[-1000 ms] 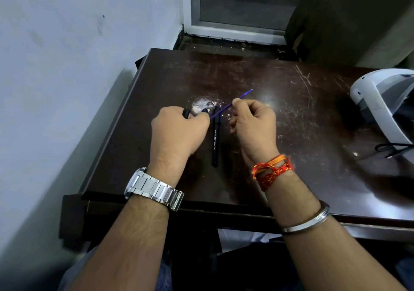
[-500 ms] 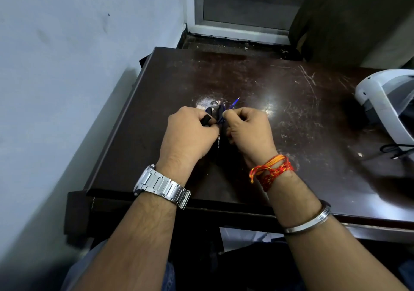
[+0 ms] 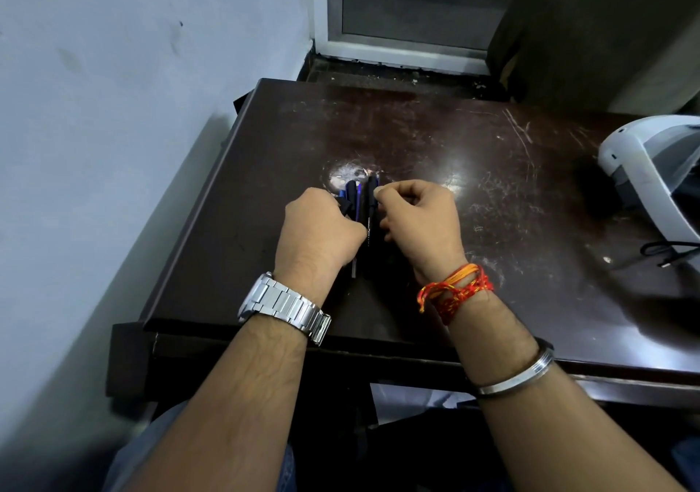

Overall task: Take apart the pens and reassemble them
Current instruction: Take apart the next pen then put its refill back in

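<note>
The left hand (image 3: 320,232) is curled shut around a black pen part (image 3: 351,198) with a blue piece beside it. The right hand (image 3: 418,218) pinches the top of a black pen (image 3: 369,218) that lies lengthwise on the desk (image 3: 530,196), between both hands, at the desk's middle. A metal watch (image 3: 284,307) sits on the left wrist, orange threads (image 3: 454,290) on the right. A white device (image 3: 651,173) rests far right.

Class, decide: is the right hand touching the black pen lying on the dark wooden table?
Touching. The head view shows the right hand with fingertips pressed on the black pen near its far end.
</note>
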The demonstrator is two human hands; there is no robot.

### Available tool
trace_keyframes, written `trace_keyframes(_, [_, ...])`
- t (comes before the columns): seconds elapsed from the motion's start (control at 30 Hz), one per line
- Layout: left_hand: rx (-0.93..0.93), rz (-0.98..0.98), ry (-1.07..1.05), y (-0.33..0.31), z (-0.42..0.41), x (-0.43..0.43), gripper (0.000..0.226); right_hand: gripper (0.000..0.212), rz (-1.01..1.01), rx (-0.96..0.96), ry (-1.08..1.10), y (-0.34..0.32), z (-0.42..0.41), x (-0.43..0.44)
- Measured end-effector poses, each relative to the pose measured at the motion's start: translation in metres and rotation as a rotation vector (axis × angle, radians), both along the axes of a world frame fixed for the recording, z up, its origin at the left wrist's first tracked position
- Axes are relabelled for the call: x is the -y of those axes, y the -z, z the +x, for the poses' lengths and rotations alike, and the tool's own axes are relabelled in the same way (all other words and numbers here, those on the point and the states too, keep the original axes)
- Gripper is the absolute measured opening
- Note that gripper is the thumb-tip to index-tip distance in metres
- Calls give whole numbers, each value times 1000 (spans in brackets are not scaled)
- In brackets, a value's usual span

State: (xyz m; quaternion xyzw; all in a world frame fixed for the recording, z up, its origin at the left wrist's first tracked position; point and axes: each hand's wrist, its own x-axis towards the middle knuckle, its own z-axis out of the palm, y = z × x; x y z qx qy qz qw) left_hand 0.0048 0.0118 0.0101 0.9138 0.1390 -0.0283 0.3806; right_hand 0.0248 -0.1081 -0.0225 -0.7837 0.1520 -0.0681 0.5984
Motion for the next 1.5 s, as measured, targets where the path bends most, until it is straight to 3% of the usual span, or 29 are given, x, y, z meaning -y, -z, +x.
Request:
trace_keyframes(0.23, [-12,-13,20,3,4,2,14,24,-1,-22,-6,2,0,-1])
trace_keyframes(0.63, [36,-65,6,1,2,4,11,11,-175,-13,-35,-5,-7,4])
trace_keyframes(0.87, [74,-296,-12,0,4,11,24,11,-250,-20,-2,-16,-9,12])
trace_keyframes(1.0, [16,-512,-15,2,8,14,29,17,-420,1,66,-23,-9,31])
trace_keyframes(1.13, [37,-513,58,7,7,16,20,11,-574,-67,60,-23,-12,46])
trace_keyframes(1.3, [154,-489,80,8,4,16,4,15,-621,-150,92,-21,-10,51])
trace_keyframes(1.4, [200,-480,49,8,2,15,25,20,-659,-186,87,-20,-9,52])
trace_keyframes(1.5, [205,-462,29,9,2,16,32,22,-697,-193,89,-21,-10,53])
